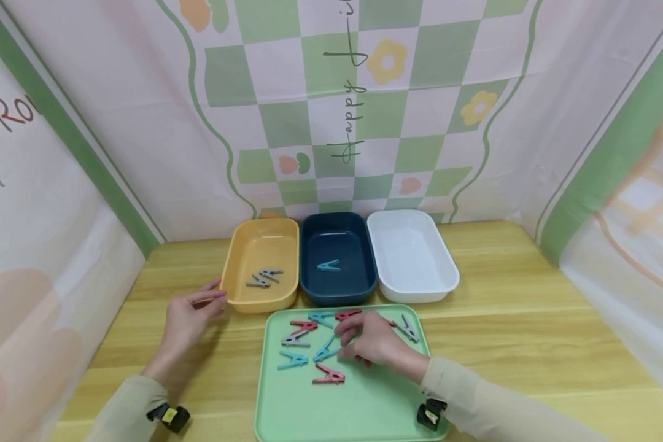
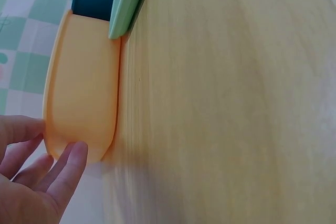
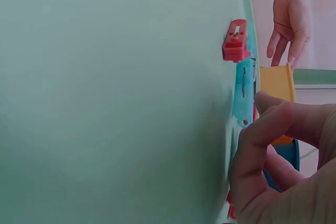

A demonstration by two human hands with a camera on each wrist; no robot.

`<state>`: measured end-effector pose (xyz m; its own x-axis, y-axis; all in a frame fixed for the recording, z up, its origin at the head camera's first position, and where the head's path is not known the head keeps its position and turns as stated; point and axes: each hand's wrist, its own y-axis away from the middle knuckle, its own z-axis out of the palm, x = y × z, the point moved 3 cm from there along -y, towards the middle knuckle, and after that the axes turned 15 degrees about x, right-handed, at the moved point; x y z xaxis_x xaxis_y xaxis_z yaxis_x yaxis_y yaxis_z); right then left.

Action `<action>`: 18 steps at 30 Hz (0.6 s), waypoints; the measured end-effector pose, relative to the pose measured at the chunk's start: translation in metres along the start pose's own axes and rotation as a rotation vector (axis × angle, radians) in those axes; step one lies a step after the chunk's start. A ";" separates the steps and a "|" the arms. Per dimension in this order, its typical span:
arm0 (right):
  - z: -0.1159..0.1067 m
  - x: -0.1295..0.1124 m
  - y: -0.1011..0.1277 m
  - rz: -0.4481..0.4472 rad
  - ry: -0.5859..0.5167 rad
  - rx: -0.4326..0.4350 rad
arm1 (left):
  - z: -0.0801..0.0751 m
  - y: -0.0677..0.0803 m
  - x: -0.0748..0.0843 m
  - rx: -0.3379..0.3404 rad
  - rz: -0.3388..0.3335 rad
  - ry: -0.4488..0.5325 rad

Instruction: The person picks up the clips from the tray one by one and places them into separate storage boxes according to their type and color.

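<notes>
A green tray (image 1: 364, 405) holds several red, blue and grey clothespins. My right hand (image 1: 344, 344) is low over the tray's middle, its curled fingers pinching the end of a blue clothespin (image 1: 325, 353) that lies on the tray. The right wrist view shows those fingertips (image 3: 262, 100) against the blue clothespin (image 3: 243, 95), with a red clothespin (image 3: 234, 43) beyond. My left hand (image 1: 212, 301) hovers with relaxed fingers at the left front corner of the yellow bin (image 1: 259, 304), holding nothing. In the left wrist view its fingers (image 2: 68, 166) almost touch the yellow bin (image 2: 84, 93).
Behind the tray stand three bins: the yellow one with two grey clothespins (image 1: 264, 277), a dark blue bin (image 1: 337, 299) with one blue clothespin (image 1: 328, 265), and a white bin (image 1: 420, 294). Cloth walls close in the wooden table on three sides.
</notes>
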<state>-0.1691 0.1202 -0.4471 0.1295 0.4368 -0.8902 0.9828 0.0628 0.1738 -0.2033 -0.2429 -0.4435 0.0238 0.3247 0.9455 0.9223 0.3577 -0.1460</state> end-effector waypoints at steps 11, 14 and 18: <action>0.005 0.002 -0.006 -0.027 0.016 0.004 | 0.000 0.000 0.001 0.007 0.002 -0.009; 0.007 0.003 -0.007 -0.041 0.013 -0.008 | 0.000 0.000 0.001 0.009 -0.002 -0.014; 0.009 0.005 -0.008 -0.050 0.006 -0.028 | 0.000 0.001 0.001 0.007 -0.006 -0.016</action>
<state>-0.1754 0.1142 -0.4569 0.0797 0.4377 -0.8956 0.9840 0.1093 0.1410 -0.2025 -0.2423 -0.4424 0.0126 0.3362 0.9417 0.9196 0.3658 -0.1429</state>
